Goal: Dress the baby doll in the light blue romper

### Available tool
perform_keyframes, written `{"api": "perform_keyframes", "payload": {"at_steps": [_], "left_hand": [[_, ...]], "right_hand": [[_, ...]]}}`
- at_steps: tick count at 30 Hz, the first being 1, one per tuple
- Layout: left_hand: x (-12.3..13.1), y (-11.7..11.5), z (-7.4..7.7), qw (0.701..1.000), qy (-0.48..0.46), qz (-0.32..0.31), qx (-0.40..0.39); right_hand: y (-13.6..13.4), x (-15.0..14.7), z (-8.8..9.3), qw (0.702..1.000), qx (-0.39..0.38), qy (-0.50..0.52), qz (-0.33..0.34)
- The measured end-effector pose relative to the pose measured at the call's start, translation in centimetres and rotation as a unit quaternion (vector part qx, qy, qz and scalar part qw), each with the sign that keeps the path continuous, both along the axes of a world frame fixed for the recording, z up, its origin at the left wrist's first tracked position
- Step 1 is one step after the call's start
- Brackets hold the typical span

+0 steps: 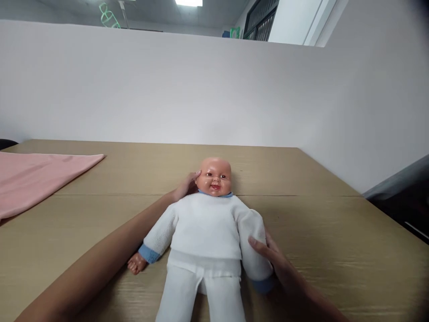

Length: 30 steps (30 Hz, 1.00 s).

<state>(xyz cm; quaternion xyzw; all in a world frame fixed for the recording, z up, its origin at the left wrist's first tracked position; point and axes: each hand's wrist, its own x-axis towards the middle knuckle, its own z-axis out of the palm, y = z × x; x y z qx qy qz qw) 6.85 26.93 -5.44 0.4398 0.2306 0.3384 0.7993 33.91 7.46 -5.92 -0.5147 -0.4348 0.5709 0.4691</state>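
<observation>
A baby doll (205, 232) in a white top and white trousers lies on its back on the wooden table (318, 214), head pointing away from me. My left hand (186, 185) cups the side of the doll's head, fingers curved against it. My right hand (272, 257) is wrapped round the doll's white sleeve near its blue cuff, thumb on top. The doll's other arm lies out to the left, its bare hand (136, 264) on the table.
A pink cloth (30, 179) lies flat at the table's far left. A white partition wall (201, 89) runs behind the table. A dark object (402, 197) sits beyond the table's right edge.
</observation>
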Motion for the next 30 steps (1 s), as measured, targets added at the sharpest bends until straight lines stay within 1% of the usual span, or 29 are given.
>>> {"api": "perform_keyframes", "payload": {"at_steps": [2, 3, 5, 7, 9, 10, 12, 15, 19, 22, 24, 30], "left_hand": [[0.0, 1.7, -0.1, 1.0, 0.005, 0.002, -0.007], [0.0, 2.3, -0.3, 1.0, 0.006, 0.001, -0.013], [-0.2, 3.3, -0.8, 1.0, -0.004, 0.002, -0.027], [-0.3, 3.6, -1.3, 0.999, -0.025, 0.008, -0.037], [-0.2, 3.5, -1.4, 0.998, -0.043, 0.015, -0.037], [-0.2, 3.4, -1.4, 0.998, -0.048, 0.015, -0.035], [0.0, 3.1, -1.3, 0.998, -0.049, 0.009, -0.032], [0.0, 3.0, -1.5, 0.999, -0.043, 0.009, -0.02], [-0.5, 3.5, -2.7, 0.996, 0.019, 0.076, 0.035], [-0.9, 3.8, -3.3, 0.991, 0.071, 0.097, 0.054], [-1.0, 3.8, -3.2, 0.988, 0.097, 0.104, 0.06], [-0.6, 3.2, -1.9, 0.981, 0.131, 0.109, 0.088]], "right_hand": [[0.0, -0.1, 0.2, 1.0, -0.01, 0.001, 0.001], [0.0, -0.2, 0.1, 1.0, -0.018, -0.016, -0.004], [-0.1, -0.1, -0.5, 0.993, -0.013, -0.114, -0.036], [-0.2, 0.4, -1.4, 0.966, 0.024, -0.25, -0.067], [-0.3, 1.1, -2.3, 0.927, 0.082, -0.358, -0.072], [-0.4, 1.6, -2.6, 0.911, 0.107, -0.392, -0.065], [-0.3, 2.6, -3.3, 0.89, 0.135, -0.433, -0.048], [-0.2, 3.6, -3.7, 0.875, 0.148, -0.461, -0.02], [-0.1, 3.8, -3.6, 0.868, 0.165, -0.469, -0.003], [-0.1, 3.6, -3.2, 0.865, 0.167, -0.473, 0.002], [-0.2, 3.4, -2.7, 0.863, 0.167, -0.476, 0.008], [-0.1, 2.7, -1.1, 0.865, 0.163, -0.474, 0.023]]}}
